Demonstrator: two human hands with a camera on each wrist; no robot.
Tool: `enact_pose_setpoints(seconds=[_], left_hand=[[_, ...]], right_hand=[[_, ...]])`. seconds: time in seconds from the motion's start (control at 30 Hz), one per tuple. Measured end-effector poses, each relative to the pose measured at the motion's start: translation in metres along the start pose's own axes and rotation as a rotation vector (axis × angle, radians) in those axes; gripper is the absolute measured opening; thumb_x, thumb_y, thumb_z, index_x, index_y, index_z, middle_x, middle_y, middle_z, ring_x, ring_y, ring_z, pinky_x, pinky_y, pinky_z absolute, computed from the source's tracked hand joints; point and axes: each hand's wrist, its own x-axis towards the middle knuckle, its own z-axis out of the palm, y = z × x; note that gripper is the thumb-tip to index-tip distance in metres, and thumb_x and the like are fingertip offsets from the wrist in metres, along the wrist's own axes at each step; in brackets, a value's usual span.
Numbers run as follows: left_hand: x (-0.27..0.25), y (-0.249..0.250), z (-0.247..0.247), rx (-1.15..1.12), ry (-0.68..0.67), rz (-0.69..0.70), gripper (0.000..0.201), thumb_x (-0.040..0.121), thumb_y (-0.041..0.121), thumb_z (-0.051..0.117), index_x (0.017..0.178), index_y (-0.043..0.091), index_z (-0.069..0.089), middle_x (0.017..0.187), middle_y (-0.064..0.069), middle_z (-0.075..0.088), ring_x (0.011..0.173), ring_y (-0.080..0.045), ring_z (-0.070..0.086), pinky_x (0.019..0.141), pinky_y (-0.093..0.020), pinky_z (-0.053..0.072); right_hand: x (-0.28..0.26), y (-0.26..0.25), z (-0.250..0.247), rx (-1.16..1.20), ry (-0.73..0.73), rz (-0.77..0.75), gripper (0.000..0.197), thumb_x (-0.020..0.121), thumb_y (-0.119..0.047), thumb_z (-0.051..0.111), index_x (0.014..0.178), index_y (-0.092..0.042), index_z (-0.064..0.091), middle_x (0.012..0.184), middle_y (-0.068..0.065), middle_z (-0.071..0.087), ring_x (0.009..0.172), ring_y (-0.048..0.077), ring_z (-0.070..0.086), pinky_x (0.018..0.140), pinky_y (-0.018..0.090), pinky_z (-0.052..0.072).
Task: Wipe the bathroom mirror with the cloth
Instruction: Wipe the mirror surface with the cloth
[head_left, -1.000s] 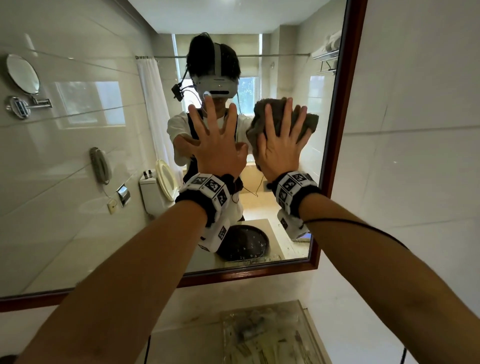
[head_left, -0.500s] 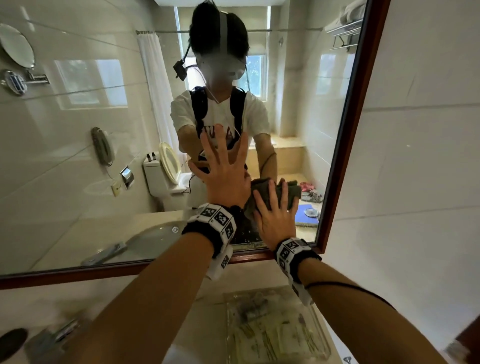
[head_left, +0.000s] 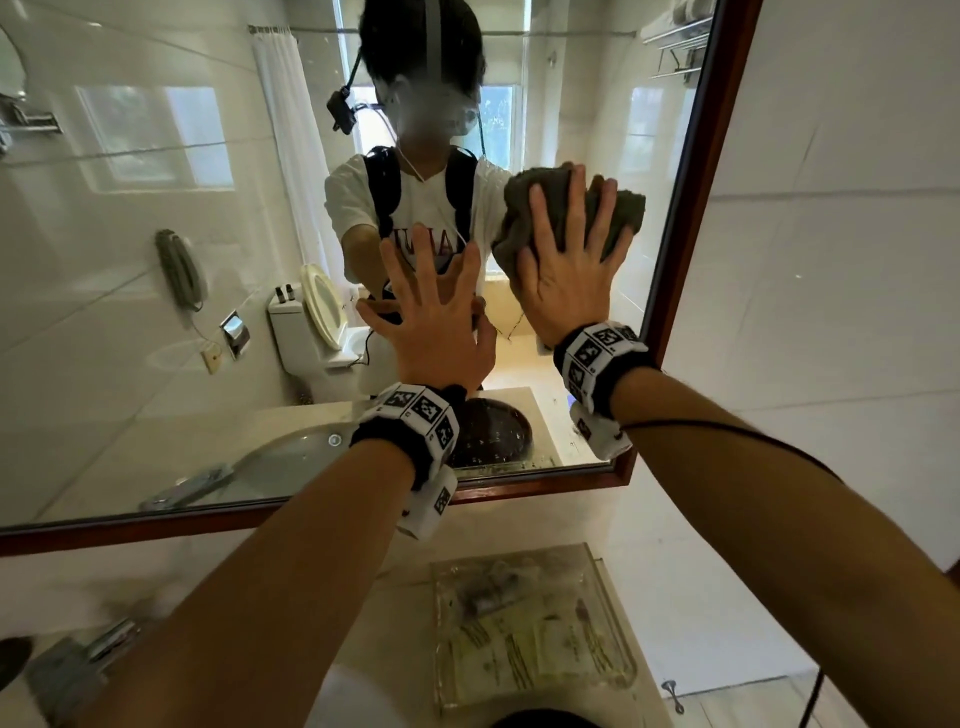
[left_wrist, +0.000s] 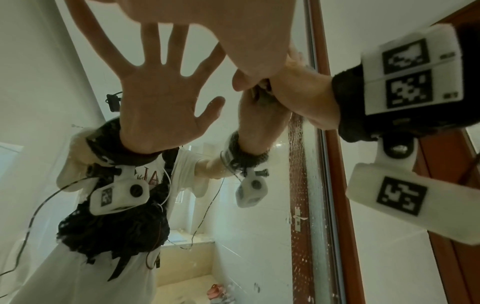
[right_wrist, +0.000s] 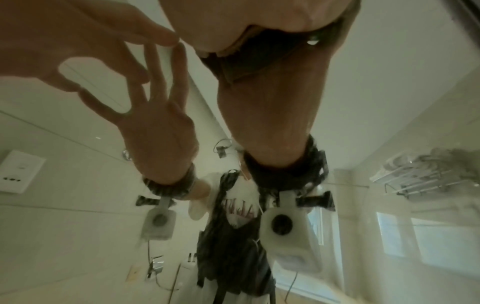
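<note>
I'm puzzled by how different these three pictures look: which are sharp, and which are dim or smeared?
Head view: bright and mostly sharp, straight edges bowed by the wide lens, counter corner smeared. Left wrist view: well lit, water spots crisp near the mirror frame. Right wrist view: dim, hazy, streaked with motion blur, the cloth a dark patch.

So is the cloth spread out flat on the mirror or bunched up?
Bunched up. The cloth shows as a crumpled, lumpy wad under the right hand, which presses it against the mirror with straight, spread fingers.
</note>
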Motion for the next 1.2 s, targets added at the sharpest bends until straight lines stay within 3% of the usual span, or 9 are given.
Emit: enact_pose_setpoints(seconds=[0.2, 0.43, 0.57, 0.7, 0.9, 1.07, 1.2], left_hand=[[0.0, 0.002, 0.003, -0.024, 0.021, -0.015, 0.063, 0.09, 0.053, 0.034, 0.15, 0.04, 0.023, 0.162, -0.013, 0.007, 0.146, -0.043, 0.001, 0.101, -0.078, 0.014], [-0.015, 0.012, 0.016, 0.038, -0.045, -0.046, 0.086, 0.084, 0.073, 0.034, 0.154, 0.032, 0.004, 0.16, -0.02, -0.001, 0.144, -0.048, -0.001, 0.099, -0.079, 0.015], [-0.018, 0.01, 0.019, 0.065, -0.043, -0.028, 0.09, 0.083, 0.077, 0.035, 0.154, 0.032, 0.001, 0.16, -0.021, -0.001, 0.143, -0.049, -0.001, 0.099, -0.079, 0.016], [-0.018, 0.01, 0.018, 0.08, -0.029, -0.023, 0.088, 0.084, 0.076, 0.036, 0.154, 0.032, 0.007, 0.16, -0.022, 0.003, 0.144, -0.049, 0.002, 0.099, -0.079, 0.01], [-0.017, 0.011, 0.021, 0.074, 0.005, -0.025, 0.086, 0.085, 0.073, 0.04, 0.154, 0.031, 0.01, 0.159, -0.022, 0.007, 0.143, -0.05, 0.006, 0.1, -0.078, 0.01], [-0.018, 0.01, 0.022, 0.058, 0.015, -0.02, 0.084, 0.086, 0.07, 0.041, 0.154, 0.032, 0.01, 0.159, -0.022, 0.006, 0.143, -0.049, 0.005, 0.1, -0.078, 0.011], [-0.018, 0.009, 0.023, 0.066, 0.017, -0.013, 0.081, 0.087, 0.066, 0.042, 0.154, 0.032, 0.01, 0.159, -0.023, 0.007, 0.143, -0.051, 0.007, 0.1, -0.079, 0.014]], right_hand=[[-0.068, 0.007, 0.035, 0.0, -0.038, -0.02, 0.059, 0.096, -0.041, 0.04, 0.151, -0.03, 0.021, 0.159, 0.019, 0.019, 0.144, 0.049, 0.011, 0.108, 0.073, 0.013], [-0.166, 0.019, 0.058, -0.024, -0.215, 0.098, 0.059, 0.094, -0.044, 0.04, 0.148, -0.026, 0.023, 0.159, 0.018, 0.01, 0.144, 0.048, 0.011, 0.108, 0.073, 0.016], [-0.154, 0.03, 0.05, -0.014, -0.216, 0.078, 0.06, 0.095, -0.044, 0.037, 0.149, -0.026, 0.02, 0.159, 0.018, 0.009, 0.144, 0.047, 0.009, 0.108, 0.073, 0.016], [-0.088, 0.038, 0.032, 0.038, -0.13, 0.162, 0.063, 0.098, -0.043, 0.037, 0.152, -0.027, 0.01, 0.16, 0.022, 0.009, 0.145, 0.048, 0.004, 0.108, 0.074, 0.01], [0.019, 0.038, -0.007, 0.006, 0.037, 0.079, 0.058, 0.099, -0.043, 0.035, 0.153, -0.023, 0.025, 0.159, 0.021, 0.016, 0.145, 0.048, 0.009, 0.109, 0.069, 0.005], [0.0, 0.036, 0.006, -0.017, 0.071, 0.119, 0.059, 0.097, -0.04, 0.039, 0.152, -0.021, 0.027, 0.157, 0.023, 0.021, 0.143, 0.049, 0.014, 0.109, 0.07, 0.012], [-0.075, 0.036, 0.036, 0.032, -0.005, 0.172, 0.062, 0.096, -0.04, 0.039, 0.151, -0.022, 0.017, 0.157, 0.025, 0.017, 0.143, 0.051, 0.01, 0.108, 0.07, 0.01]])
